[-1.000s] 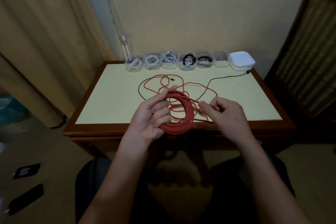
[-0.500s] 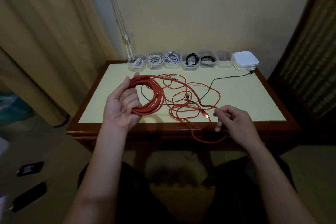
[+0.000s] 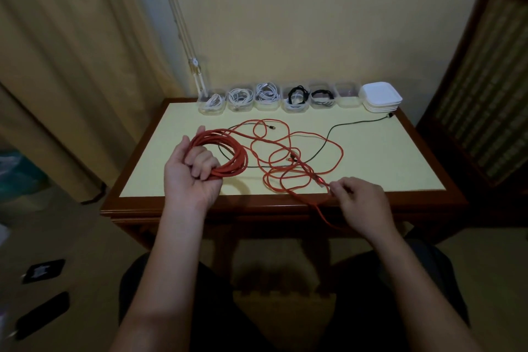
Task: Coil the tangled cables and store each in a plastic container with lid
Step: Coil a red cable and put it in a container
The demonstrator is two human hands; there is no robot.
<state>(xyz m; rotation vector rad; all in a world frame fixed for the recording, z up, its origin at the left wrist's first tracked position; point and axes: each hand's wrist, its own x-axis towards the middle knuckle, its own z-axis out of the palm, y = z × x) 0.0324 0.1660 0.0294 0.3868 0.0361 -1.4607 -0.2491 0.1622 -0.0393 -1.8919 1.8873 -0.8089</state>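
A: Nearest first. Hands?
B: The left hand (image 3: 194, 177) is palm-up over the wooden table with pale yellow top (image 3: 385, 157), near edge, abt 7 o'clock. Fingers are curled thru a thick coil of the long red-orange braided cable (image 3: 237, 157), gripping it.
A: And the other?
B: The right hand (image 3: 361, 203) is at abt 5 o'clock, just past the near edge. Thumb & forefinger pinch the same cable right behind its red plug (image 3: 320, 181). The other fingers are loosely bent.
A: Rest of that cable?
B: Loose, tangled loops over the table's centre, btwn the hands and out twd 12. One strand droops off the near edge below the right hand.
A: Anything else mid-table?
B: A thin black cable (image 3: 357, 122) runs under the red loops from centre to the far corner at abt 2 o'clock.
A: Far edge?
B: At 12 o'clock, a row of six clear plastic containers (image 3: 294, 108), lids off. Three hold white cables, the 4th black & white, the 5th dark. Can't tell what's in the 6th. Touching its right side, at 1 o'clock, is a stack of white lids (image 3: 381, 96).
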